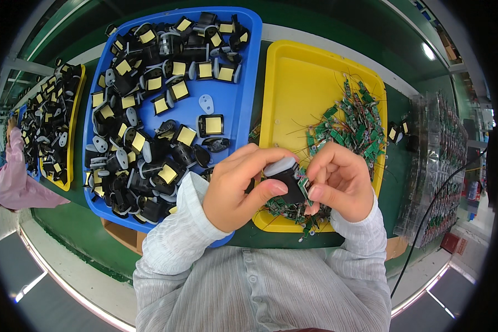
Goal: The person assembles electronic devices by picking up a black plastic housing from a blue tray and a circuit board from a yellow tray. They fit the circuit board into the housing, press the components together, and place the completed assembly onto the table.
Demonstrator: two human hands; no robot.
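Between my two hands is a black plastic housing (291, 182) with a grey rounded cap on its upper end. My left hand (243, 185) is closed round the housing, thumb across its front. At the housing's right side my right hand (340, 180) pinches a small green circuit board (303, 181) with thumb and forefinger. The board lies against the housing; how far it sits inside, I cannot tell. Both hands are over the near part of a yellow tray (282, 99), where many green boards with thin wires (351, 124) are heaped.
A blue tray (235, 105) on the left holds many black housings with yellow pads (166, 174) and a loose grey cap (206, 103). Stacked clear plastic trays (434, 160) stand at right beside a black cable (434, 196). Far left, a person in a pink sleeve (25, 177) is at another yellow tray (74, 133).
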